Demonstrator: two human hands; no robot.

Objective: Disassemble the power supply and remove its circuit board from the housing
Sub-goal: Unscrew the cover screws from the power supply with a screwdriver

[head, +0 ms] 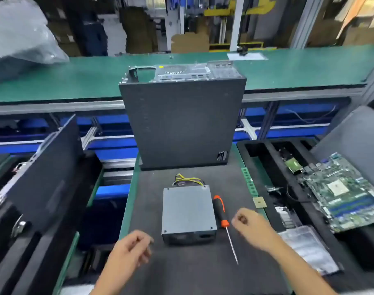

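Power supply (pixel 189 209): closed grey box on the dark mat, cables at its far end.
Screwdriver (pixel 222 218): just right of the power supply, long axis running near-to-far, orange-black handle away, tip toward the person.
Right hand (pixel 251 227): nearer the screwdriver, just right of its shaft, fingers loosely curled, holding nothing.
Left hand (pixel 129 250): near-left of the power supply, loosely curled, empty.

The boxy metal power supply (pixel 188 209) is plain silver-grey, trailing yellow and black wires (pixel 187 180). The slim screwdriver (pixel 224 222) beside it has a black handle with orange trim. The bench (pixel 181 271) wears a dark grey mat edged in green. The flat motherboard (pixel 341 194) is green.
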